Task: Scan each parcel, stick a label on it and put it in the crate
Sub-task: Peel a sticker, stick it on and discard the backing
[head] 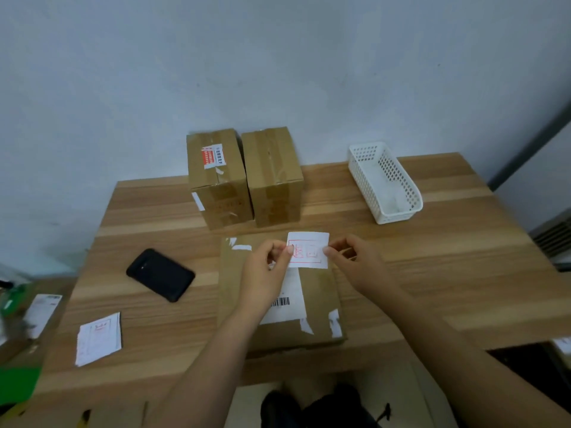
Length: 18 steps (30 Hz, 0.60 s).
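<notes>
Left hand (265,267): pinches label (309,250) at its left edge.
Right hand (355,261): pinches its right edge.
Print: red, too blurred to read.
Parcel (318,304): flat beneath label; barcode slip (293,293) partly hidden by left hand.
Crate (364,180): far right, well apart.

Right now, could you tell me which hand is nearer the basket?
Right. The right hand is in front of the basket, slightly left; the left hand is farther left.
</notes>
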### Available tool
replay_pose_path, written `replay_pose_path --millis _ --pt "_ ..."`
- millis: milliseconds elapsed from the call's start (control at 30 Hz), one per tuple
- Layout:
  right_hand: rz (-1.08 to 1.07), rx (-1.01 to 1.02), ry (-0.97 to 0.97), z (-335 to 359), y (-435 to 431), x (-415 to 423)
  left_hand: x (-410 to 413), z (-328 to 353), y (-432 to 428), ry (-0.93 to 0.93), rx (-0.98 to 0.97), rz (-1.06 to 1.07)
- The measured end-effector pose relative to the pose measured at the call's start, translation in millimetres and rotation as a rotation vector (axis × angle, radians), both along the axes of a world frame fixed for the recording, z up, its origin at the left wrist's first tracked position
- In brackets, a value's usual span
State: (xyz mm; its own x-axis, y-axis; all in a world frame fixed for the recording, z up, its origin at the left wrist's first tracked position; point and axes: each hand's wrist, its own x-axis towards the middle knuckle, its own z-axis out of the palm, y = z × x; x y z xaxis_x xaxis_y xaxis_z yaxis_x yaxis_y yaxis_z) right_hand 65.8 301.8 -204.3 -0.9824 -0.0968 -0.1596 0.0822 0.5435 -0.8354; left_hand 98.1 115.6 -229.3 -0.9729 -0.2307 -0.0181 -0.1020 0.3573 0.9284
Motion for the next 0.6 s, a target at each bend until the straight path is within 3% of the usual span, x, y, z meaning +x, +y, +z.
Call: replay_pose_path --millis 167,400,600 --pt "-0.015 0.029 -0.062 -6 6 22 21 -16 10 -0.043 0.008 0.005" --pt "0.092 0.184 -0.075 -43 19 47 51 -38 29 -0.131 -0.380 0.025" --pt "0.136 0.205 -0.096 -68 29 58 70 -61 38 -0.139 -0.544 0.008"
